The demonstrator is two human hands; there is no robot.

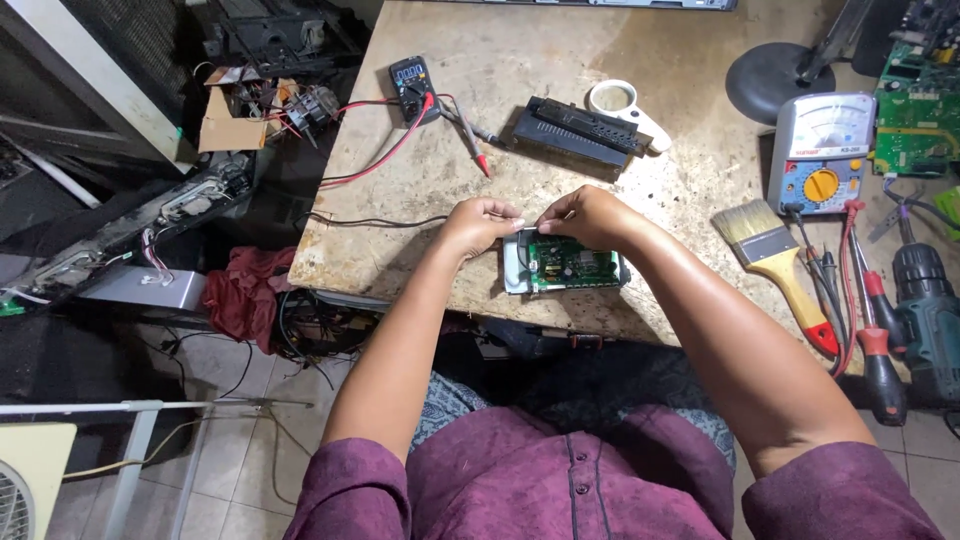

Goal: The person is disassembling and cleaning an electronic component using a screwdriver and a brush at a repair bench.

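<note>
A green circuit board (570, 265) lies in a pale plastic tray (511, 270) near the front edge of a worn wooden table (560, 120). My left hand (482, 221) pinches something small at the board's upper left corner. My right hand (590, 214) pinches at the board's top edge, fingertips close to the left hand's. What they pinch is too small to tell; it may be a thin wire. Both forearms reach in from below.
A black multimeter (412, 85) with red and black leads lies at the back left, next to a black cover (574, 132) and a white magnifier (620, 105). An analog meter (822, 152), paintbrush (778, 262), screwdrivers (880, 345) and drill (925, 300) sit on the right. Clutter fills the floor at left.
</note>
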